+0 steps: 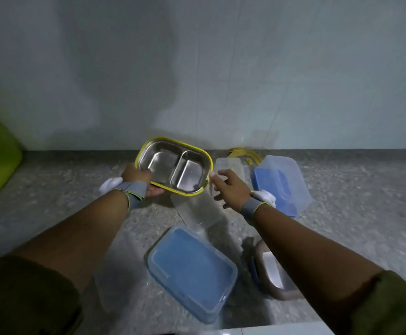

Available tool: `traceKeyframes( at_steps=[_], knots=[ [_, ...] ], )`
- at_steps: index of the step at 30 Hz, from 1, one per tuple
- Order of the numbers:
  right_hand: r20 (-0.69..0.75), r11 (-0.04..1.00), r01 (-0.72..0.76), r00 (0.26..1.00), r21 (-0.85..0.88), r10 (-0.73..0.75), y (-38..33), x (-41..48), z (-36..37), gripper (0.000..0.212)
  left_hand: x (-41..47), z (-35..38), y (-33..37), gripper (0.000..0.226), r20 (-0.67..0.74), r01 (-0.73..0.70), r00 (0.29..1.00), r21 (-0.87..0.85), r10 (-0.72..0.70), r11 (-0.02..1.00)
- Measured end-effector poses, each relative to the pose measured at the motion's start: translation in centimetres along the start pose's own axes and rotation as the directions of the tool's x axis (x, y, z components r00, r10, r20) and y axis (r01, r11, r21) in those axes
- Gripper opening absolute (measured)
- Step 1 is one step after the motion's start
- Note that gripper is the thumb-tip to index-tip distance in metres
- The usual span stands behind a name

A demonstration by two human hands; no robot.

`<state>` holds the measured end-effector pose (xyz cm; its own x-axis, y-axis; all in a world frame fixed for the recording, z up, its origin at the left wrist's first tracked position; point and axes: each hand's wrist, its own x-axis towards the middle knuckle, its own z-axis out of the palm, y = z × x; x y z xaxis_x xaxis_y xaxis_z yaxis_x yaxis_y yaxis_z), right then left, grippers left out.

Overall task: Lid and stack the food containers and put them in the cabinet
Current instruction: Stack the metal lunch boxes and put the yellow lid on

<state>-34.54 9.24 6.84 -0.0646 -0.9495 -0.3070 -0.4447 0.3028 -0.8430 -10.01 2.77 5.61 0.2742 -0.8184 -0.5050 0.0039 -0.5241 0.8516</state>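
The left hand [138, 180] holds a clenched grip on the steel two-compartment lunchbox [174, 167] — empty, yellow-rimmed, tilted above the counter [76, 189]. The right hand [231, 188], fingers spread and released, touches its right edge. A blue-lidded container [192, 272] lies below — another [281, 183] stands tilted right.

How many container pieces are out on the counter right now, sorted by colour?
Yellow-rimmed: 2, steel tray and lid
Blue: 2, lidded box and tilted box
Clear: 2, pieces
Grey-brown: 1, container
Total: 7
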Motion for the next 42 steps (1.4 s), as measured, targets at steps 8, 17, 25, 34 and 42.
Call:
traceKeyframes(
  at_steps=[8,17,25,34,42],
  knots=[
    [-0.068,0.997,0.059,0.996,-0.052,-0.062,7.2,-5.4,-10.3,0.032,-12.6,10.5,-4.7,0.027,0.070,-0.077,0.996,0.206,0.063,0.976],
    [-0.115,0.980,-0.005,0.993,-0.200,-0.019,13.7,-10.4,-19.3,0.037,-24.8,16.4,-9.5,0.035,0.178,-0.382,0.906,0.732,0.384,0.563],
    [-0.135,0.944,-0.073,0.990,-0.322,0.030,17.2,-11.6,-20.4,0.043,-26.2,17.8,-12.3,0.033,0.240,-0.402,0.907,0.743,0.346,0.536],
    [-0.068,0.916,-0.133,0.991,-0.379,0.116,20.4,-11.0,-21.0,0.034,-25.4,18.7,-15.3,0.036,0.217,-0.267,0.963,0.671,0.161,0.692],
    [-0.266,0.934,-0.155,0.961,-0.321,0.069,16.5,-6.8,-21.4,0.057,-19.9,18.0,-10.8,0.049,0.149,-0.307,0.941,0.751,0.303,0.585]
  ],
)
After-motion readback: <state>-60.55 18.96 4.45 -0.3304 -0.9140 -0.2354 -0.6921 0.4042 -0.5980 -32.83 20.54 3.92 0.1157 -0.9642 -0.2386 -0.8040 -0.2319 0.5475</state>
